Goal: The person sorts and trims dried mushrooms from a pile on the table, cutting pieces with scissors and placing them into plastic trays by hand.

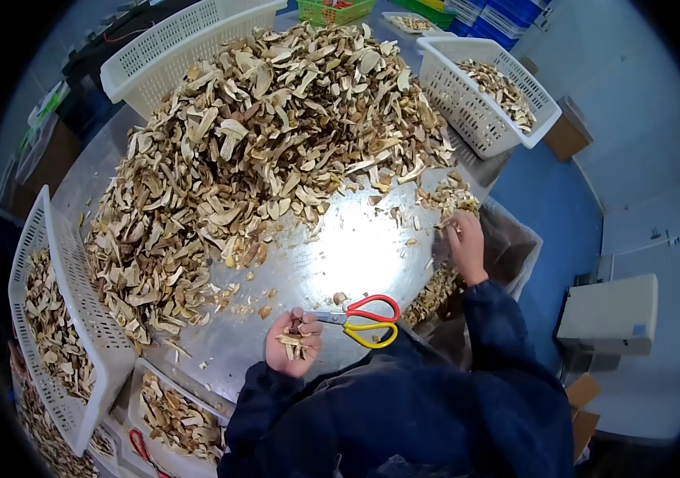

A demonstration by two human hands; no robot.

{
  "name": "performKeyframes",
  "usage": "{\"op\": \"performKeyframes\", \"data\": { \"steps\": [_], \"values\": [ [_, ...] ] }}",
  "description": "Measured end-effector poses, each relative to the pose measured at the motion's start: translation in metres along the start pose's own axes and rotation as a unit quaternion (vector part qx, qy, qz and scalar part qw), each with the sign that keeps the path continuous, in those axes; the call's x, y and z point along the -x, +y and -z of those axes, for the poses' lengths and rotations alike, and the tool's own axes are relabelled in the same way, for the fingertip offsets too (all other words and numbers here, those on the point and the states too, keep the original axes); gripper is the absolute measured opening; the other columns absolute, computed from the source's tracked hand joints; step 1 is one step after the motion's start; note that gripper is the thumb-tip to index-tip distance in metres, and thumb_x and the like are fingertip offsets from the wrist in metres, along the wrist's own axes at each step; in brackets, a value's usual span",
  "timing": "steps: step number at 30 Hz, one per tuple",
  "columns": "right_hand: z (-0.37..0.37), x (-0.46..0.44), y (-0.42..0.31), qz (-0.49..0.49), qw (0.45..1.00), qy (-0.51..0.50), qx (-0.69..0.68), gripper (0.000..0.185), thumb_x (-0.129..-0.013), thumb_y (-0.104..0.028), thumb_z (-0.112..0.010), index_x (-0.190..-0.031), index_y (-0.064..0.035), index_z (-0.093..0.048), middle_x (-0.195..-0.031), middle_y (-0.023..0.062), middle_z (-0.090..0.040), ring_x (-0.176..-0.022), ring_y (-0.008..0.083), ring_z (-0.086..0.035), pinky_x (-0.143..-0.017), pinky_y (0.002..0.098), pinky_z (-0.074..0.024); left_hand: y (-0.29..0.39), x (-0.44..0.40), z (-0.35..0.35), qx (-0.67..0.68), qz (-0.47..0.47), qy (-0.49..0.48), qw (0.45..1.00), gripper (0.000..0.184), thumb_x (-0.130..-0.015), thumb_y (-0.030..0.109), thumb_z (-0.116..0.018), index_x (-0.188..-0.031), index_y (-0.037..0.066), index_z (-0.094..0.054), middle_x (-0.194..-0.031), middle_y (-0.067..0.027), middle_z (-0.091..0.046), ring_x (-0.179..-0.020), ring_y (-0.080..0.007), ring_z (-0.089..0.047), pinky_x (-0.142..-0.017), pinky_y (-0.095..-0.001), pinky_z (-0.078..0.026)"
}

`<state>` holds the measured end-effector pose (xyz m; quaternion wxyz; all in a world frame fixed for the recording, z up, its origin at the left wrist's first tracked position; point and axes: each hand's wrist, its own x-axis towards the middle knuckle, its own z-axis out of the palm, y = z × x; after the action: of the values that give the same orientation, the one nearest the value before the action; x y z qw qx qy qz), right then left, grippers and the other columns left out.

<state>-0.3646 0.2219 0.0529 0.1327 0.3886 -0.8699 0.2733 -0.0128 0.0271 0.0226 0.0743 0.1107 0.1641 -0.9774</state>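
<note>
A large heap of dried mushroom slices point(276, 127) covers much of the metal table. My left hand point(293, 344) is turned palm up near the front edge, its fingers curled round a few mushroom slices point(295, 344). Scissors point(368, 320) with one red and one yellow handle lie beside it, the blade tips hidden at its fingers. My right hand point(467, 245) is at the table's right edge, by a small pile of slices point(449, 193). Its thumb and fingers are drawn together; what they pinch, if anything, I cannot make out.
Below the right edge sits a lined box point(515, 247) with mushroom pieces point(434, 295) inside. White baskets of slices stand at right point(487, 119) and left point(77, 319). A white tray point(176, 460) of slices is at lower left, near red-handled scissors point(142, 448).
</note>
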Motion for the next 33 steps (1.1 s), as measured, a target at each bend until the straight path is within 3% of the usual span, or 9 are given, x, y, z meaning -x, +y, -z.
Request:
{"op": "performKeyframes", "data": {
  "steps": [5,7,10,13,18,19,24,27,33],
  "values": [
    [-0.064,-0.106,-0.007,0.008,0.980,0.006,-0.201,0.031,-0.079,-0.018,-0.058,-0.102,0.0023,-0.058,-0.097,0.0188,-0.061,-0.091,0.0359,-0.058,-0.081,0.0389,-0.0453,-0.012,0.007,-0.014,-0.032,-0.054,0.041,0.997,0.021,-0.093,0.026,-0.047,-0.090,0.009,-0.058,-0.083,0.0002,-0.047,-0.074,-0.0120,-0.046,-0.062,-0.0253,-0.042],
    [-0.101,-0.159,0.020,-0.116,0.985,-0.078,-0.101,0.046,-0.077,-0.029,-0.062,-0.111,0.0028,-0.058,-0.100,0.0223,-0.061,-0.097,0.0362,-0.058,-0.086,0.0397,-0.0444,-0.011,0.008,-0.004,-0.020,-0.046,0.015,0.999,0.017,-0.093,0.022,-0.046,-0.090,0.009,-0.056,-0.082,-0.0007,-0.050,-0.073,-0.0129,-0.047,-0.063,-0.0255,-0.042],
    [-0.132,-0.190,0.007,-0.208,0.963,-0.012,-0.170,0.072,-0.078,-0.038,-0.063,-0.131,0.0051,-0.042,-0.129,0.0307,-0.044,-0.122,0.0410,-0.043,-0.100,0.0412,-0.0356,-0.015,0.013,-0.002,0.001,-0.062,0.013,0.998,0.015,-0.093,0.020,-0.045,-0.090,0.010,-0.055,-0.083,-0.0014,-0.052,-0.073,-0.0134,-0.047,-0.063,-0.0258,-0.042],
    [-0.158,-0.187,-0.006,-0.170,0.974,-0.017,-0.147,0.079,-0.075,-0.038,-0.066,-0.134,0.0050,-0.037,-0.134,0.0308,-0.038,-0.125,0.0425,-0.037,-0.103,0.0410,-0.0327,-0.014,0.017,-0.002,0.019,-0.086,0.034,0.996,0.015,-0.093,0.020,-0.044,-0.090,0.010,-0.055,-0.083,-0.0014,-0.052,-0.072,-0.0135,-0.048,-0.063,-0.0264,-0.043],
    [-0.111,-0.144,-0.082,-0.106,0.950,-0.199,-0.215,0.053,-0.076,-0.010,-0.056,-0.127,0.0009,-0.048,-0.123,0.0231,-0.051,-0.107,0.0320,-0.054,-0.094,0.0402,-0.0425,-0.008,0.015,-0.001,0.009,-0.099,0.056,0.993,0.015,-0.093,0.020,-0.046,-0.091,0.009,-0.057,-0.085,-0.0022,-0.053,-0.074,-0.0139,-0.050,-0.066,-0.0276,-0.046],
    [-0.105,-0.139,-0.092,-0.068,0.927,-0.295,-0.220,0.053,-0.074,-0.009,-0.054,-0.126,-0.0049,-0.049,-0.122,0.0155,-0.053,-0.107,0.0284,-0.053,-0.092,0.0357,-0.0435,-0.006,0.014,0.000,0.005,-0.099,0.059,0.993,0.014,-0.093,0.020,-0.047,-0.091,0.009,-0.057,-0.085,-0.0024,-0.054,-0.075,-0.0141,-0.051,-0.067,-0.0279,-0.047],
    [-0.082,-0.091,-0.137,0.145,0.846,-0.385,-0.340,0.048,-0.078,-0.001,-0.046,-0.125,-0.0085,-0.054,-0.127,0.0114,-0.053,-0.119,0.0226,-0.048,-0.099,0.0344,-0.0384,-0.005,0.013,-0.004,-0.020,-0.125,0.089,0.988,0.013,-0.094,0.018,-0.048,-0.094,0.008,-0.058,-0.099,-0.0071,-0.060,-0.095,-0.0220,-0.058,-0.087,-0.0381,-0.049],
    [-0.060,-0.087,-0.142,0.085,0.831,-0.405,-0.371,0.041,-0.082,-0.001,-0.046,-0.121,-0.0047,-0.056,-0.121,0.0096,-0.058,-0.113,0.0205,-0.053,-0.094,0.0325,-0.0421,-0.003,0.018,0.006,0.032,-0.109,0.057,0.992,0.012,-0.094,0.019,-0.050,-0.097,0.010,-0.058,-0.101,-0.0071,-0.059,-0.097,-0.0222,-0.058,-0.085,-0.0373,-0.049],
    [-0.051,-0.042,-0.135,-0.082,0.859,-0.344,-0.369,0.025,-0.087,-0.005,-0.052,-0.109,0.0026,-0.061,-0.091,0.0064,-0.067,-0.076,0.0112,-0.061,-0.069,0.0238,-0.0486,-0.001,0.026,0.012,0.019,-0.107,0.096,0.989,0.010,-0.094,0.019,-0.051,-0.098,0.011,-0.053,-0.091,-0.0038,-0.053,-0.079,-0.0157,-0.051,-0.058,-0.0242,-0.043]
  ]
}}
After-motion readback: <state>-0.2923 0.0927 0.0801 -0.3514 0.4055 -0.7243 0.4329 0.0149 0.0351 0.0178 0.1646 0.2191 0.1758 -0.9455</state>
